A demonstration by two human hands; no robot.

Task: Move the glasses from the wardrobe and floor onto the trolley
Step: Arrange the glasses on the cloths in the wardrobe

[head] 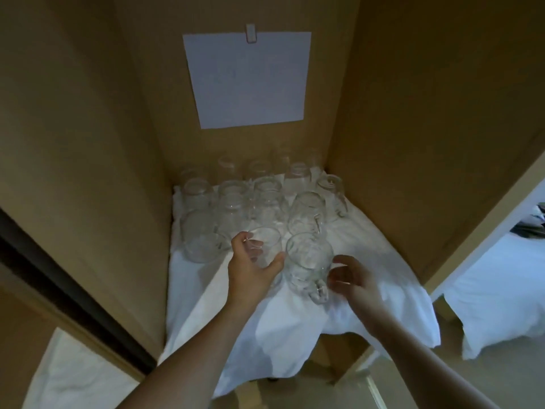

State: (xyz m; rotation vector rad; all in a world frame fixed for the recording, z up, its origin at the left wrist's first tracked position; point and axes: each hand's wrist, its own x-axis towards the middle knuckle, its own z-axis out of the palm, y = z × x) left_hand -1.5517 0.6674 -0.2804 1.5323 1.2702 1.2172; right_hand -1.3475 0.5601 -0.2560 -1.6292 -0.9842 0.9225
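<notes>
Several clear glasses and handled mugs (236,202) stand upside down in rows on a white cloth (368,261) inside the wooden wardrobe (413,113). My left hand (253,267) grips a front glass (264,249), fingers and thumb curled round it. Just right of it stands a handled glass mug (308,264). My right hand (351,278) is beside that mug's handle (320,290), fingers curled toward it; whether they touch the handle is unclear. The trolley is not in view.
A white paper sheet (247,81) is clipped to the wardrobe's back panel. The cloth hangs over the shelf's front edge. A dark sliding-door rail (73,290) runs at the left. White bedding (501,290) shows at the right, more white cloth (73,376) at bottom left.
</notes>
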